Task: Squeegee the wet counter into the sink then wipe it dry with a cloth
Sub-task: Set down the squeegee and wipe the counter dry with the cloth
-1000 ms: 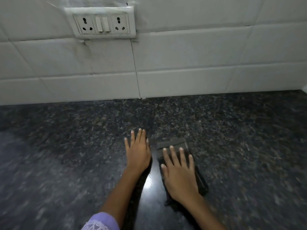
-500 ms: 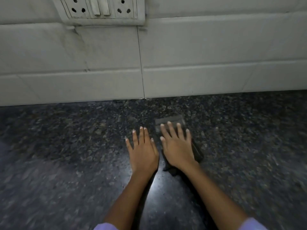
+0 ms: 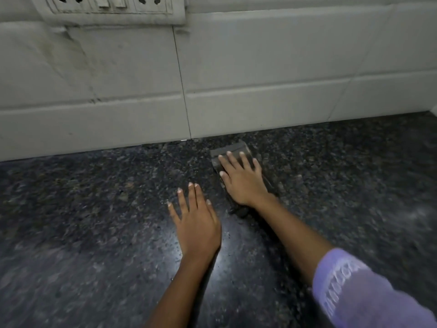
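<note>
A dark folded cloth (image 3: 233, 149) lies on the speckled black granite counter (image 3: 94, 209), close to the back wall. My right hand (image 3: 243, 181) presses flat on the cloth with fingers spread; most of the cloth is hidden under the palm. My left hand (image 3: 196, 223) rests flat on the bare counter, nearer to me and to the left of the cloth, holding nothing. No squeegee and no sink are in view.
A white tiled wall (image 3: 260, 67) rises along the back of the counter. A socket and switch plate (image 3: 111, 8) sits on the wall at the top left. A glossy light reflection shows on the counter between my forearms.
My right hand has pushed the cloth away from me toward the wall. My left hand has stayed roughly in place, flat on the counter.
</note>
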